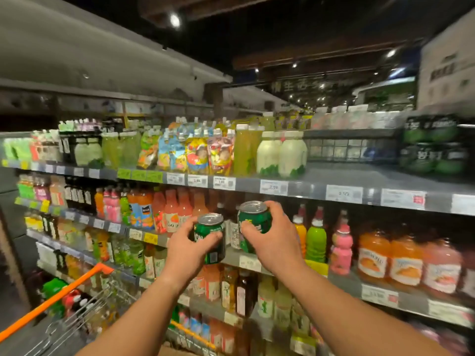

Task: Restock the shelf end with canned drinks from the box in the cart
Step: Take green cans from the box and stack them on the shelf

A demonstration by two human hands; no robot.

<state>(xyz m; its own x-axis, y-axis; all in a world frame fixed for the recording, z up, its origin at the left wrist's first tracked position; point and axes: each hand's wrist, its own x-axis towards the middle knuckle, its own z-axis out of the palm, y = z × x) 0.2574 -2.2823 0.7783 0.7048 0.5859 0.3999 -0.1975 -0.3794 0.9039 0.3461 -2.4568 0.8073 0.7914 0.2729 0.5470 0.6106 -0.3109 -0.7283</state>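
Two grips loaded: left hand wraps one green can, right hand another can, both up before the drinks shelf. Carrying step, I'd say; next, swing right toward the stacked cans.

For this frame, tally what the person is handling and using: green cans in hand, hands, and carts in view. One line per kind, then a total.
Green cans held: 2, the left can in the left hand and the right can in the right hand
Hands: 2
Shopping cart with orange handle: 1
Total: 5
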